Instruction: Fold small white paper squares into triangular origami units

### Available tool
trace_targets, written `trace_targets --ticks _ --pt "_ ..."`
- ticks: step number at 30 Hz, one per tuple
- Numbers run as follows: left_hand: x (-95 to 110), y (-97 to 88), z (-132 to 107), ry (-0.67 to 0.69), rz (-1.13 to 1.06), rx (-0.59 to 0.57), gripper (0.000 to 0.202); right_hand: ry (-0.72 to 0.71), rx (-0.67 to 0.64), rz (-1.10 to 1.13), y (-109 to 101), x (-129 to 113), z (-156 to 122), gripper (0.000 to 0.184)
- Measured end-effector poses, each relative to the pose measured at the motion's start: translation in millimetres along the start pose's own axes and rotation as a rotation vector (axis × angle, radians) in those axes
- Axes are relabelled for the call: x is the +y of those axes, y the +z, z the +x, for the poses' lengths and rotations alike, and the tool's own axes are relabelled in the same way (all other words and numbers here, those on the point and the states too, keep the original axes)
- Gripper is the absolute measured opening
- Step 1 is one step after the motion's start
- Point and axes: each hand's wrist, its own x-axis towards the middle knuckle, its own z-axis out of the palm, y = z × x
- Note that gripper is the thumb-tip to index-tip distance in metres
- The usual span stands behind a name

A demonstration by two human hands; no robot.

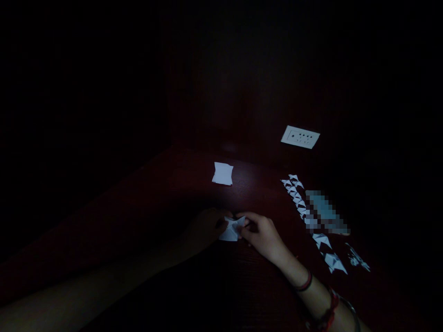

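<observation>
A small white sheet of paper [230, 234], creased and partly folded, is held between both hands just above the dark red table. My left hand [209, 227] lies in deep shadow and pinches the paper's left edge with its thumb on top. On the opposite side, my right hand [261, 233] grips the upper right corner between thumb and fingers. Beyond the hands rests a stack of white paper squares [223, 174]. To the right runs a row of folded paper pieces [296, 197], with larger folded pieces [334, 263] nearer to me.
A blurred-out bluish flat object [327, 210] lies right of the folded row. Near it sits a small whitish tangled item [357, 258] I cannot make out. A white power socket [300, 137] is set in the dark back panel. Most surroundings are too dark to see.
</observation>
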Motion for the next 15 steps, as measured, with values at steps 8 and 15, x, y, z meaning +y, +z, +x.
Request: trace_targets --ticks 8,15 --pt "9.7 -10.3 2.4 -0.088 -0.087 -0.053 0.020 0.060 -0.023 0.116 -3.7 4.5 2.8 0.024" --pt "14.8 -14.7 -0.2 -0.139 -0.150 -0.072 0.018 0.054 -0.121 0.102 3.1 7.3 -0.8 0.030"
